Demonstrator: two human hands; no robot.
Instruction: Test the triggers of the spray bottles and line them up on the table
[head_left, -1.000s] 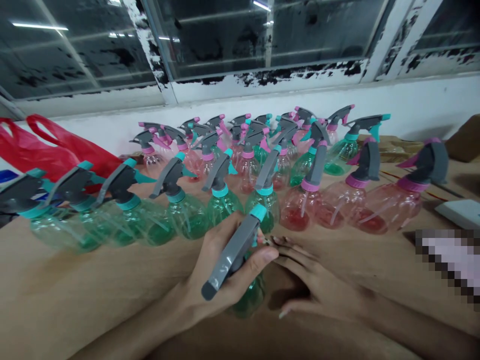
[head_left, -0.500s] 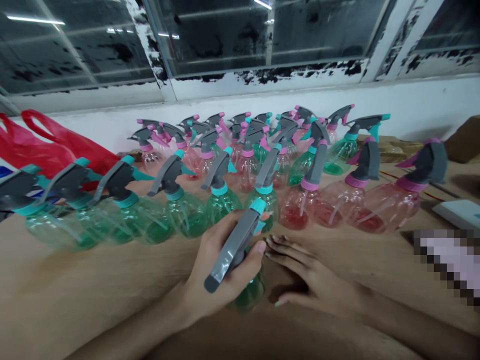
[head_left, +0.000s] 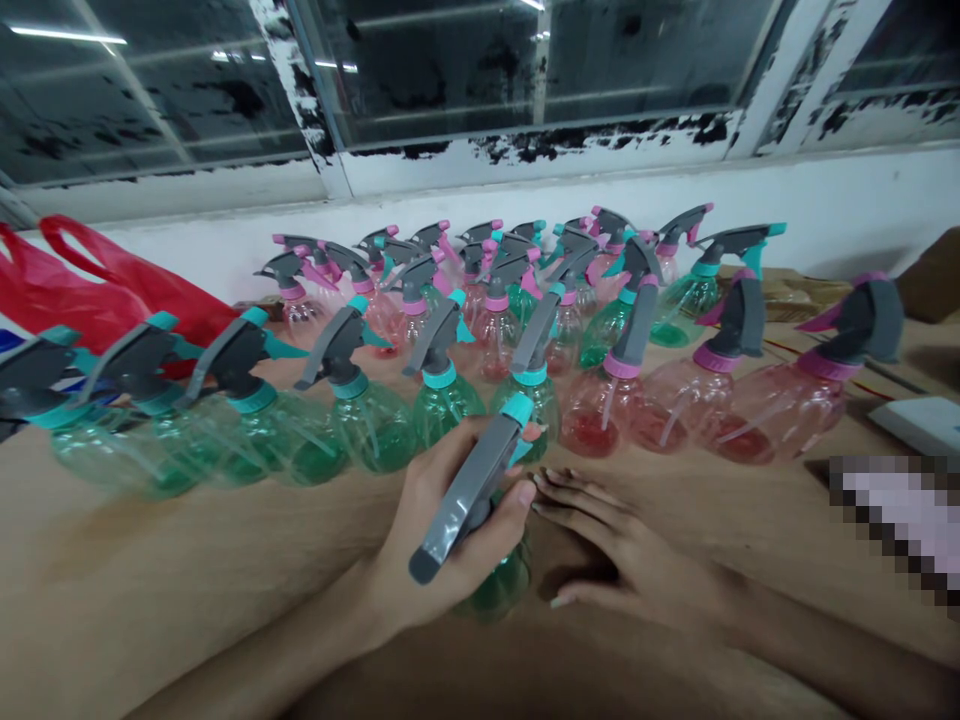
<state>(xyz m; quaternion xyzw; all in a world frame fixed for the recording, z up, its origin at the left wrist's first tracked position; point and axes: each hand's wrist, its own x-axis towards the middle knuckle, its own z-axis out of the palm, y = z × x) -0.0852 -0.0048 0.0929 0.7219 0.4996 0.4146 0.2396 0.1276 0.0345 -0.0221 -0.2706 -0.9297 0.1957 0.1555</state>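
Observation:
My left hand (head_left: 435, 530) is wrapped round the neck of a green spray bottle (head_left: 504, 585) with a grey and teal trigger head. Most of that bottle's neck is hidden behind my fingers. To its right, my right hand (head_left: 622, 550) rests on the table with its fingers stretched out, apart from the bottle. Just beyond both hands runs a front row of spray bottles: green ones, such as the green bottle (head_left: 371, 430), on the left and centre, and pink ones, such as the pink bottle (head_left: 596, 415), on the right.
Behind the front row stand several more pink and green spray bottles (head_left: 495, 330) near the white wall. A red plastic bag (head_left: 142, 300) lies at the left. On the right are a white box (head_left: 919, 425), a brown carton (head_left: 930, 275) and a blurred-out patch. The wooden table (head_left: 225, 590) carries everything.

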